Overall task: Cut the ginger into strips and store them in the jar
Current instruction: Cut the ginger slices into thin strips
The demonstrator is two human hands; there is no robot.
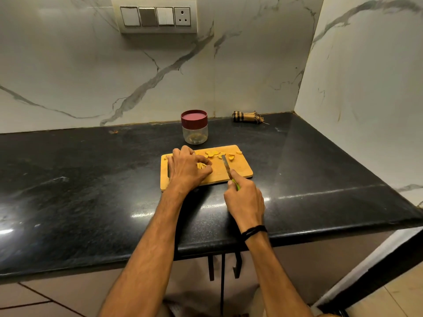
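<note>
The left hand [186, 169] curls its fingers [202, 160] round the ginger strips [201, 165], bunching them; the right hand [245, 200] grips the knife [226, 167], blade parked clear at 3 o'clock; the lidded jar [195, 131] waits at 12 o'clock

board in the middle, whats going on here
A person is cutting ginger slices into strips on the board, which lies on a black counter. The left hand holds a small bunch of strips down. The right hand grips a knife, its blade pointing across the board beside them. The uncut slices lie along the far edge. The jar stands behind the board with its lid on, and a few pieces seem to be inside.
</note>
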